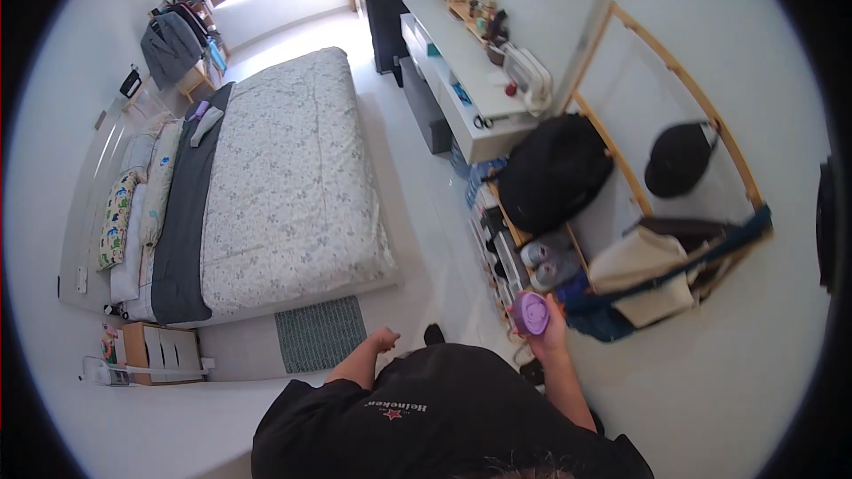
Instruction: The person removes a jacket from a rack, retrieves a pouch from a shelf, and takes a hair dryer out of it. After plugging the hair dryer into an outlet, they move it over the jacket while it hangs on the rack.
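Bedroom was bright, bed (284,168) off to my left, green mat (321,334) by it. My left grip (383,340) hung nearby; couldn't tell if it was open or closed. Purple container (532,313) sat in my right grip (554,328), fingers round it, near the wooden rack (628,179). Looked light, stiffish, maybe slippery; sides seemed the best hold.

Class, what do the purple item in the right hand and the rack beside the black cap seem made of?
Purple item: perhaps plastic, smooth-looking, judging by its rounded, moulded-looking shape. Rack: likely wood, smoothly finished, judging by its honey-brown bars.
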The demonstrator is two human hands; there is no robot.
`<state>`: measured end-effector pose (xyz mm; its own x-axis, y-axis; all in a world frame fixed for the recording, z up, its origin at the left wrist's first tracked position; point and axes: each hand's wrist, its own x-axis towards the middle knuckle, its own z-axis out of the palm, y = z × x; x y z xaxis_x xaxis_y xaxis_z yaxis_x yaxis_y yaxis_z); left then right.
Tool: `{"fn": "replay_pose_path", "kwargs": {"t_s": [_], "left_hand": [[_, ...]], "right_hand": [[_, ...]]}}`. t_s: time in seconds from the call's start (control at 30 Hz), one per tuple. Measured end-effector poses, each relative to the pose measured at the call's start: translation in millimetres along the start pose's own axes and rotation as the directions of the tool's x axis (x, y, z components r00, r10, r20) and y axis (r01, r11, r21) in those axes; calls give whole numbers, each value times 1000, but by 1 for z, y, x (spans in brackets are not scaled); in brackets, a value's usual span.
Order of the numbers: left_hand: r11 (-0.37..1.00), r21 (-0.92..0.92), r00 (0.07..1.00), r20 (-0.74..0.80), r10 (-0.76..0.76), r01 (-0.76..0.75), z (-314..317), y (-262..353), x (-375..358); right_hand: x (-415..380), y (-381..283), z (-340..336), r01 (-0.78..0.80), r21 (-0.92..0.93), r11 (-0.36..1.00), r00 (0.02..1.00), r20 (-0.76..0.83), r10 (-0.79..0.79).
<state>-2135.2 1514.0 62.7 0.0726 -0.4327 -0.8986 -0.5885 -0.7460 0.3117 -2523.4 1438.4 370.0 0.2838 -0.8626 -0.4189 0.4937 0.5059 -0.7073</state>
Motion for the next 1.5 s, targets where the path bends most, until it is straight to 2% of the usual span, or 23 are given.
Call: {"fn": "replay_pose_path", "kwargs": {"t_s": [0.1,0.2,0.33,0.43,0.53,0.57,0.6,0.67,0.7,0.77,0.87,0.9,0.93,1.0,1.03,1.07,1.1,1.13,1.17,1.2,1.23,1.33,1.5], "left_hand": [[983,-1,934,-311,174,-184,-66,40,40],[961,-118,907,-375,191,-251,-136,106,53],[956,-111,864,-466,192,-272,-213,157,93],[966,-186,876,-477,70,-178,-253,158,100],[959,-282,924,-357,-138,34,-271,138,88],[953,-293,933,-314,-176,81,-285,140,89],[931,-358,926,-326,-192,67,-296,138,88],[952,-291,835,-499,-232,90,-298,103,130],[939,-329,826,-498,-265,103,-306,115,120],[789,-589,841,-328,-431,175,-328,151,96],[767,-615,859,-280,-428,182,-348,148,136],[750,-587,868,-151,-472,306,-364,153,149],[735,-605,865,-144,-481,308,-378,152,164],[864,-451,903,-239,-358,223,-406,144,216],[906,-343,949,-101,-297,247,-454,160,222],[830,-474,909,-131,-395,293,-483,170,241],[830,-504,916,-165,-365,240,-530,190,251],[904,-407,907,-319,-276,132,-578,208,252],[985,-175,829,-549,-104,7,-613,207,290],[953,-280,854,-518,-47,-118,-678,267,224],[986,-167,815,-569,-105,10,-705,266,271],[999,-14,817,-576,34,-51,-811,323,300],[994,-26,848,-524,80,-110,-930,417,354]], "right_hand": [[57,-33,11,0,20,1000,1000,-11,0],[125,-66,40,21,63,998,1000,-15,-20],[233,-101,73,31,66,997,996,80,-36],[323,-119,92,-80,-13,997,973,218,81],[398,-152,137,-94,-92,991,930,347,120],[421,-160,162,-102,-87,991,951,283,123],[451,-166,170,-101,-128,987,927,349,140],[511,-170,186,-115,-178,977,901,395,178],[532,-172,200,-138,-198,970,884,416,211],[571,-182,233,-180,-140,974,891,397,222],[630,-191,276,-161,-146,976,884,418,209],[652,-190,287,-169,-147,975,894,393,215],[674,-188,294,-181,-162,970,885,403,232],[720,-189,316,-185,-146,972,899,375,228],[739,-191,329,-194,-128,973,902,367,229],[755,-194,338,-200,-149,968,898,368,242],[778,-198,350,-179,-123,976,910,357,212],[800,-201,362,-160,-88,983,922,342,181],[824,-205,367,-124,-48,991,927,350,133],[838,-212,377,-142,-45,989,932,332,148],[851,-225,393,-99,-14,995,944,316,98],[911,-245,415,-42,15,999,961,275,36],[1040,-265,450,-69,28,997,976,210,61]]}}
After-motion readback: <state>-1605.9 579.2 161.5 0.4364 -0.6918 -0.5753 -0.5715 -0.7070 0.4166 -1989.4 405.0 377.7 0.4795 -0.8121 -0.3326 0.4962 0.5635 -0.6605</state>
